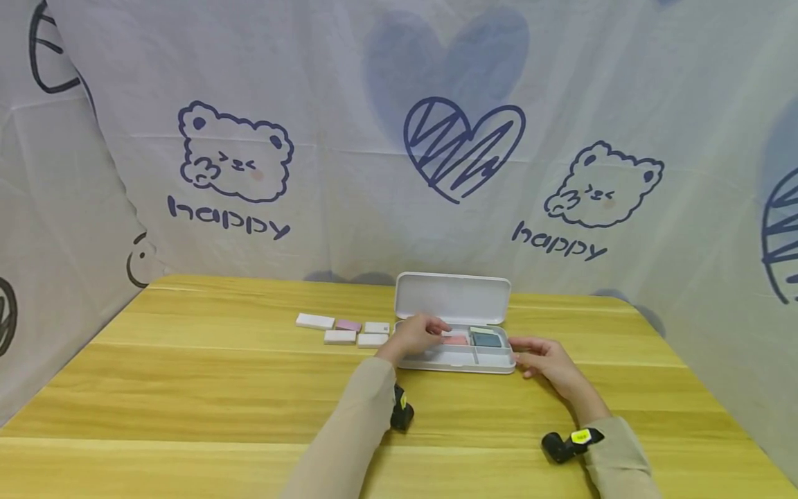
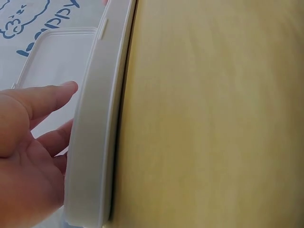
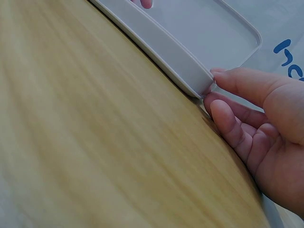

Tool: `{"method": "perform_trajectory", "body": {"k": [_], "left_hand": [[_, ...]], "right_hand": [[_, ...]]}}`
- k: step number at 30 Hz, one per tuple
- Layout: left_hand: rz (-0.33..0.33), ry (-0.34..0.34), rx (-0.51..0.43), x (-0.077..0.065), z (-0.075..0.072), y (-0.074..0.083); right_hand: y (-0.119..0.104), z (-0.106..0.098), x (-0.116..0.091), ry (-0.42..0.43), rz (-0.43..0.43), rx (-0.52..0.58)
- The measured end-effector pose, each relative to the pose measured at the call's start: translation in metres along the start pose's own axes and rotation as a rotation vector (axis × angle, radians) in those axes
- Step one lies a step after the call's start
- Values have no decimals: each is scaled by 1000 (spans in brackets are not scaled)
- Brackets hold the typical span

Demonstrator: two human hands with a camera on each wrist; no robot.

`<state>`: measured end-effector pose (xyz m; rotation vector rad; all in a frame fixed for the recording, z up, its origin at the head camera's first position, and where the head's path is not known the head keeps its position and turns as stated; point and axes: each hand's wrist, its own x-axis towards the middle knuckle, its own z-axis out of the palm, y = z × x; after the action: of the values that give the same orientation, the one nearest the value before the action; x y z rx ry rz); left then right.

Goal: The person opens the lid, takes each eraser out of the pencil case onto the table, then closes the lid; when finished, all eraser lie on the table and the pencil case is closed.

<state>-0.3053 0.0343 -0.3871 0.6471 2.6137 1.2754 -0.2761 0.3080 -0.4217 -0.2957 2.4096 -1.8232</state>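
A white hinged case (image 1: 439,355) with compartments lies with its lid (image 1: 451,296) raised. My left hand (image 1: 414,336) reaches over its left part, fingers down inside near a pink block (image 1: 455,340). In the left wrist view, the thumb (image 2: 54,97) is apart from the fingers, whose tips are hidden behind the case's front wall (image 2: 95,128). My right hand (image 1: 551,364) touches the right end of the case. Its thumb (image 3: 247,83) lies at the corner in the right wrist view, with other fingers bent below. Blue-grey and pale green blocks (image 1: 486,339) sit in the back right compartment.
Left of the case lie several small eraser-like blocks: white ones (image 1: 314,321) and a pinkish-purple one (image 1: 348,325). The wood-grain table (image 1: 206,388) runs up to a printed cloth (image 1: 343,173) behind. A black camera is on each wrist.
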Motion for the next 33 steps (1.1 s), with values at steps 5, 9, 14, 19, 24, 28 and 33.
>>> {"method": "perform_trajectory", "body": {"k": [5,9,14,19,24,28,33], "left_hand": [[15,-35,-13,1,1,-2],[22,-41,-24,0,2,0],[17,-30,-30,-1,3,1],[53,-10,-58,18,12,-22],[54,23,-99,21,14,-24],[11,73,-88,6,9,-5],[-29,104,-92,0,8,5]], "right_hand": [[1,0,0,2,7,-1],[1,0,1,10,20,-7],[1,0,1,15,24,-16],[1,1,1,20,25,-14],[0,1,1,24,29,-7],[0,1,1,17,23,-9],[0,1,1,18,23,-12]]}}
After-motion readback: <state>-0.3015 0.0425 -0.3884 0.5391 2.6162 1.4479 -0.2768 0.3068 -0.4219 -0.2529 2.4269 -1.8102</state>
